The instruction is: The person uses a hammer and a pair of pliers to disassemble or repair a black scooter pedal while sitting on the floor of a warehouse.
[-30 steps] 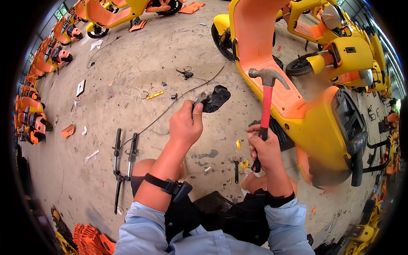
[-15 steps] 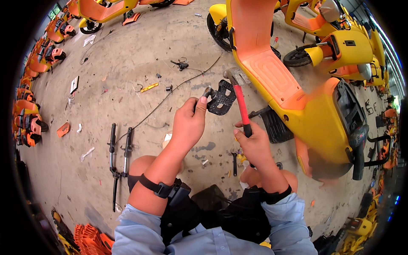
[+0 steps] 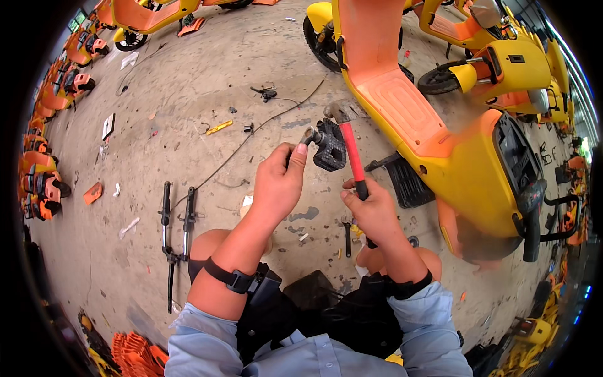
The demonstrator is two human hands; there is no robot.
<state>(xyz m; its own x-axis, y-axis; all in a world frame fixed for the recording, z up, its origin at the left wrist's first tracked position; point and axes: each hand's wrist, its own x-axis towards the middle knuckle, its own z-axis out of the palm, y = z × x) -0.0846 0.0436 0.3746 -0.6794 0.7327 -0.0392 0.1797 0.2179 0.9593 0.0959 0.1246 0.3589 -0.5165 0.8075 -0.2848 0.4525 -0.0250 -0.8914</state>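
Note:
My left hand (image 3: 279, 179) is closed round a metal crank end (image 3: 308, 134), with the thumb pressed on top. From it a black bike pedal (image 3: 331, 152) sticks out to the right, its body tilted. A hammer with a red and black handle (image 3: 352, 151) is gripped in my right hand (image 3: 375, 210), fingers wrapped round the lower part. The hammer's metal head (image 3: 338, 111) is just beyond the pedal's far right corner; whether the two touch I cannot tell. Both tools are held above the concrete floor, between my knees and the yellow scooter.
A yellow and orange scooter (image 3: 411, 113) lies close on the right, its black pedal (image 3: 408, 182) near my right hand. A front fork (image 3: 186, 220), a wrench (image 3: 347, 240), a yellow-handled tool (image 3: 220, 127), a brake lever (image 3: 267, 94) and a long cable (image 3: 251, 133) lie on the floor.
The pedal has turned on its spindle and now shows more edge-on. The hammer has shifted slightly left, its head closer to the pedal. My left hand has hardly moved.

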